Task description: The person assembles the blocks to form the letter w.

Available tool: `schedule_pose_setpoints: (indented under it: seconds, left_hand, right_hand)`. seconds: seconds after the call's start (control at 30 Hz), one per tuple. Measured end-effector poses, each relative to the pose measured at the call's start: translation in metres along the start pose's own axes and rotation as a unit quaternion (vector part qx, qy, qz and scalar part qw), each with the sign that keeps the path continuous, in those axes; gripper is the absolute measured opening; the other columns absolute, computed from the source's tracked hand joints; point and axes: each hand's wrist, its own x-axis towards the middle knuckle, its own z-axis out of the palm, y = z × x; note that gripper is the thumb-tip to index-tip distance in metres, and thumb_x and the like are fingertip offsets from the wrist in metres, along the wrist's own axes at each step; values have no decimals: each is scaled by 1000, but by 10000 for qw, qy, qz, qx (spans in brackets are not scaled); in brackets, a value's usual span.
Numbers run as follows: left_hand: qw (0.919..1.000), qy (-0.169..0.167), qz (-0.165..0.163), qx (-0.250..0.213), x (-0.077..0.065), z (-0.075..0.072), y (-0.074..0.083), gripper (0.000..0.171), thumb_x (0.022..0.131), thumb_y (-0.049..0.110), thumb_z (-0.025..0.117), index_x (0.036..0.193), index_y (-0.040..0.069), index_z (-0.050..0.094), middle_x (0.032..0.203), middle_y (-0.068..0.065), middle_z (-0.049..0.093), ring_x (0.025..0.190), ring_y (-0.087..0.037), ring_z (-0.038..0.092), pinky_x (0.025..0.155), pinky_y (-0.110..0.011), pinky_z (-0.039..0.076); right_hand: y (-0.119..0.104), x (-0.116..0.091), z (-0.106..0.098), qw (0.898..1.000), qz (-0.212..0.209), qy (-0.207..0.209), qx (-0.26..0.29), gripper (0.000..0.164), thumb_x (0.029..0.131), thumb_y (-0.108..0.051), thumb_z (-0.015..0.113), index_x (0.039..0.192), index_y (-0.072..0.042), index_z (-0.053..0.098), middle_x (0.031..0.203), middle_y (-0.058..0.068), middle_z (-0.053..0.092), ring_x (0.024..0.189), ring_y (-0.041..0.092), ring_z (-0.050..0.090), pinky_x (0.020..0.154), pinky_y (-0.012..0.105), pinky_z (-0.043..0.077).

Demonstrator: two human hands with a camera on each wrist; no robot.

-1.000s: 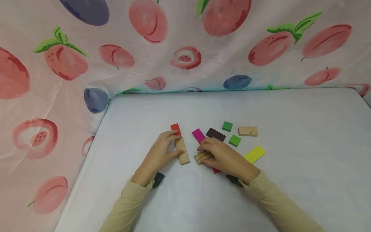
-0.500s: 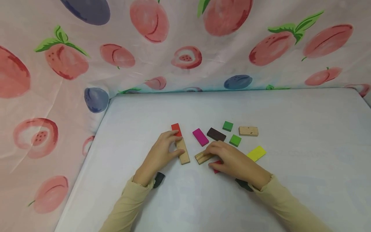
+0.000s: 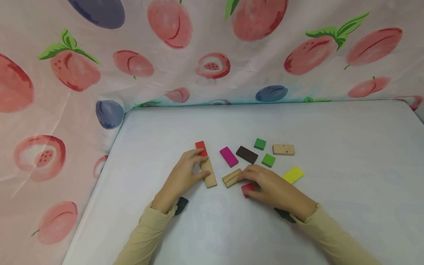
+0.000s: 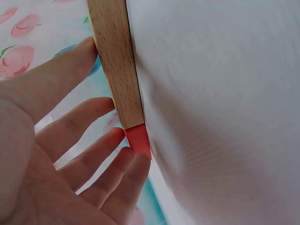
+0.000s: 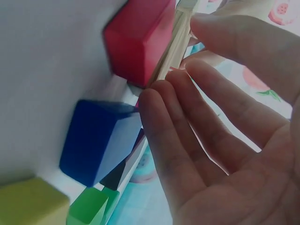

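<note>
My left hand (image 3: 186, 170) rests its fingertips along a row of two blocks. They are a plain wooden block (image 3: 208, 175) and a red block (image 3: 200, 145) set end to end. In the left wrist view the thumb and fingers (image 4: 75, 112) touch one side of this row. My right hand (image 3: 266, 184) is spread low with nothing between thumb and fingers. Its thumb overlaps a crimson block (image 3: 247, 189), and its fingertips lie at the end of a grooved wooden block (image 3: 231, 178). A blue block (image 5: 101, 140), covered by that hand in the head view, shows in the right wrist view.
Beyond the right hand lie a magenta block (image 3: 229, 156), a dark brown block (image 3: 247, 154), two green blocks (image 3: 260, 144) and a knotted wooden block (image 3: 283, 149). A yellow block (image 3: 293, 175) is to its right. A fruit-print cloth (image 3: 212, 51) borders the white table (image 3: 212, 235).
My right hand has drawn back to the right off the grooved wooden block, uncovering it, the magenta block and part of the crimson one. The left hand has stayed in place.
</note>
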Motion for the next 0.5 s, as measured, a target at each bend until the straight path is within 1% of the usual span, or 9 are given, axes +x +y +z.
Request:
schedule_pose_setpoints:
  seconds: [0.1,0.3,0.5]
  left_hand:
    - [10000,-43,-20,-2,1,1,1,48,86,25,79,128,5,67,150,-10,46,143,-29,37,117,-44,35]
    - [9999,-56,-144,17,0,0,2,49,86,25,79,129,5,66,151,-9,46,143,-29,36,116,-44,37]
    - [10000,-51,-81,17,0,1,2,49,86,25,79,129,5,66,151,-10,45,142,-29,37,116,-45,37]
  right_hand:
    - [1,-4,-2,9999,83,-44,-72,31,83,-15,81,113,-10,72,106,-2,64,99,14,59,88,34,57]
    - [4,-7,-1,9998,-37,-78,-167,32,81,-16,83,112,-11,72,106,-3,64,97,12,58,87,31,57]
    - [4,-9,0,9997,-5,-171,-160,32,80,-15,83,110,-11,72,106,-3,64,99,12,59,88,31,57]
